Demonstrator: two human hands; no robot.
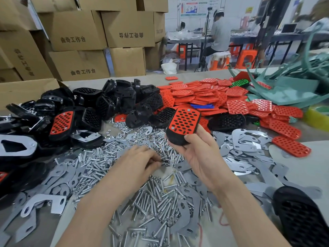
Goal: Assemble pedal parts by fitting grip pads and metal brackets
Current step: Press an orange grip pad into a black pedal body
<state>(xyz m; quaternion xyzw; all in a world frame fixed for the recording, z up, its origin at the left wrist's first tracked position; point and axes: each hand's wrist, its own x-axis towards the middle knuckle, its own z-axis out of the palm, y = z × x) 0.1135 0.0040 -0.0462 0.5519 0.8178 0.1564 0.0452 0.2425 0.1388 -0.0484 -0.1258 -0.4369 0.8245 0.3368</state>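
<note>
One pedal (183, 124) within right fingers (193, 139)

The room is bright with soft, even light, and shadows are faint. The metal brackets (245, 139) and screws (156, 196) shine with little white glints. The far-left cardboard boxes (74, 31) bend near the edge. The far person (219, 32) looks blurry.

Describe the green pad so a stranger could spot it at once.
Find the big heap of red pads. At its far right edge, beside the teal parts, lies the green pad. It is the only green one there.
</note>
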